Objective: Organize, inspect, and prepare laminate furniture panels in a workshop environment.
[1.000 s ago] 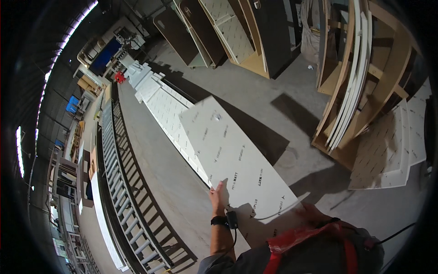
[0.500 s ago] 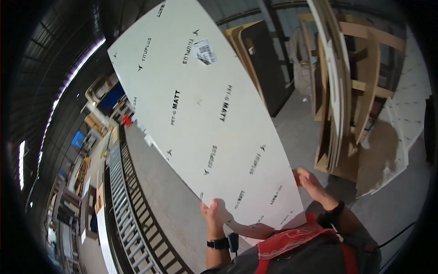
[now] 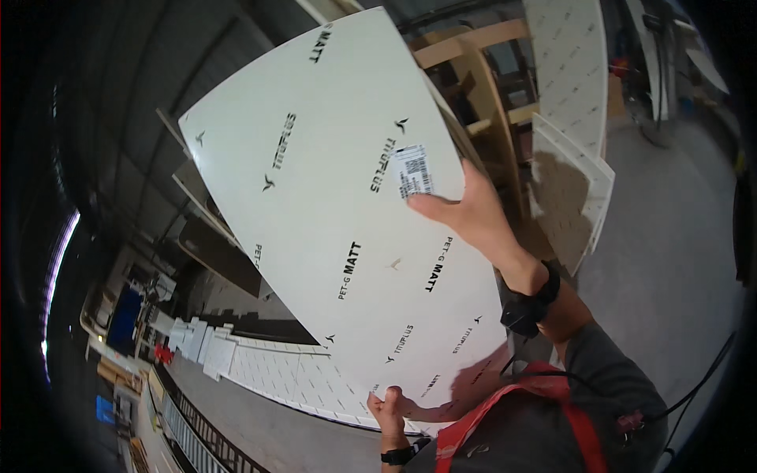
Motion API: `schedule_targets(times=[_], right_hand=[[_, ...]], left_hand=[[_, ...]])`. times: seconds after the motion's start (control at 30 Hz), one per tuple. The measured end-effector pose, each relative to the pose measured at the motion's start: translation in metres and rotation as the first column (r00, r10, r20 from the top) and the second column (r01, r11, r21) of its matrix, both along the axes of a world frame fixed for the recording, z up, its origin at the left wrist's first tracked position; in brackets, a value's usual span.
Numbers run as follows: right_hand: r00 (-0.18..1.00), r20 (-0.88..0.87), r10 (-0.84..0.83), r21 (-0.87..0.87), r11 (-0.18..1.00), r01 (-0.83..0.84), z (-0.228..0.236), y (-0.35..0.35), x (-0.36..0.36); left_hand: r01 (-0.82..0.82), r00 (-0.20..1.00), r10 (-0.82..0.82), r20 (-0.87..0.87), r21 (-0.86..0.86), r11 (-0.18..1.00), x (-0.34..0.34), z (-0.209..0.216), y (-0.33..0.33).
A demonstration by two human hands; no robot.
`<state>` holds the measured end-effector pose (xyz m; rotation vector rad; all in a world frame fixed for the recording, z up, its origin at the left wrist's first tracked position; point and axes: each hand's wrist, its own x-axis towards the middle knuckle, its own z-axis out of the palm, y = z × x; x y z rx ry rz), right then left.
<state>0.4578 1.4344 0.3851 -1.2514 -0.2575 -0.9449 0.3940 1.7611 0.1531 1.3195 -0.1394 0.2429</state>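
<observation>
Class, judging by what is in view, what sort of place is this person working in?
Probably a panel-processing or furniture workshop. A roller conveyor runs at the lower left, similar white printed panels lie on the floor side beyond, and the person holds a large white printed board.

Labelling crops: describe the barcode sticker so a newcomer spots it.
Find the large white panel held mid-picture. At its upper right, beside the right hand, is the barcode sticker. Only it has bars, unlike the black print around it.
</observation>
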Motion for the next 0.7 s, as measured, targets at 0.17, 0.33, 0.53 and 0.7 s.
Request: schedule_targets(times=[0.17,0.33,0.53,0.7], right_hand=[[0.967,-0.171,-0.186,-0.071,0.982,0.177,0.013,-0.002,-0.025],[0.958,-0.198,-0.205,-0.052,0.979,0.198,0.020,-0.001,-0.035],[0.961,-0.249,-0.120,-0.007,0.993,0.122,0.010,-0.001,-0.028],[0.984,-0.177,0.010,0.064,0.998,0.001,0.013,-0.003,-0.024]], left_hand=[[0.142,0.988,-0.143,-0.052,-0.008,0.990,0.007,0.013,0.003],[0.153,0.987,-0.152,-0.048,0.004,0.988,0.005,0.031,0.001],[0.134,0.986,-0.130,-0.108,0.030,0.991,0.003,0.037,0.001],[0.090,0.990,-0.080,-0.116,0.085,0.992,-0.005,0.042,-0.001]])
